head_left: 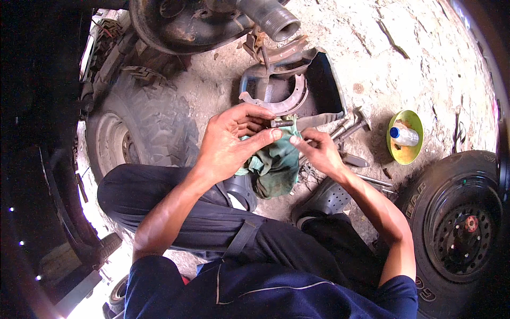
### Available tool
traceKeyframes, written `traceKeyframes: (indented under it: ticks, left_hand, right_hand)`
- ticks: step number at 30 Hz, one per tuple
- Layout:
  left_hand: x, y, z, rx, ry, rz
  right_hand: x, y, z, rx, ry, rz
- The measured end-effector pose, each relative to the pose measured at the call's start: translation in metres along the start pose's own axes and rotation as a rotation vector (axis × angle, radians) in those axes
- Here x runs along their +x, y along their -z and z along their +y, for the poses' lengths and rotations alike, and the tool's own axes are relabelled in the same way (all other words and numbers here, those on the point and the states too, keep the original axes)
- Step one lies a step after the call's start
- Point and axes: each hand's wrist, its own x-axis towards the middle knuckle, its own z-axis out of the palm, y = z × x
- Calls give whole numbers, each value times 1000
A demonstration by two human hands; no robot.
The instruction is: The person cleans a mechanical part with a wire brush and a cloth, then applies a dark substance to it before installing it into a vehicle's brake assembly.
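My left hand [226, 141] is closed around one end of a short dark metal pin [282, 123], which lies between thumb and fingers. Beside it, my right hand [322, 152] pinches a green rag [279, 170] that hangs down between my knees. The upper edge of the rag reaches the pin's free end. Just beyond my hands, a curved brake shoe [297, 98] rests on a cut-open dark plastic container [332, 80]. Part of the brake shoe is hidden behind my left fingers.
A hammer [361, 123] and other metal tools lie right of the container. Farther right stands a yellow-green bowl [418, 133] holding a plastic bottle [406, 136]. A wheel [462, 234] lies at my right, a large tyre [143, 127] at left. A threaded axle end [279, 25] juts overhead.
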Motion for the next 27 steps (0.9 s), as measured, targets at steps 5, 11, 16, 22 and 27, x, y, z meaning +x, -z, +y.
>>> traceKeyframes:
  ticks: [5, 11, 16, 22, 27]
  left_hand:
    - [3, 5, -12, 103, -46, 49]
    - [12, 12, -36, 269, 145, 32]
    - [20, 19, -72, 154, 195, -65]
    - [33, 37, -89, -70, 162, -145]
    - [38, 36, -91, -10, 97, -143]
  right_hand:
    - [-7, -7, -12, 389, 290, 151]
    - [-1, -27, -8, 705, 320, 121]
    - [20, -32, -3, -86, 691, 225]
    - [42, -34, -8, -63, 622, 181]
    - [53, -43, -1, 434, 255, 13]
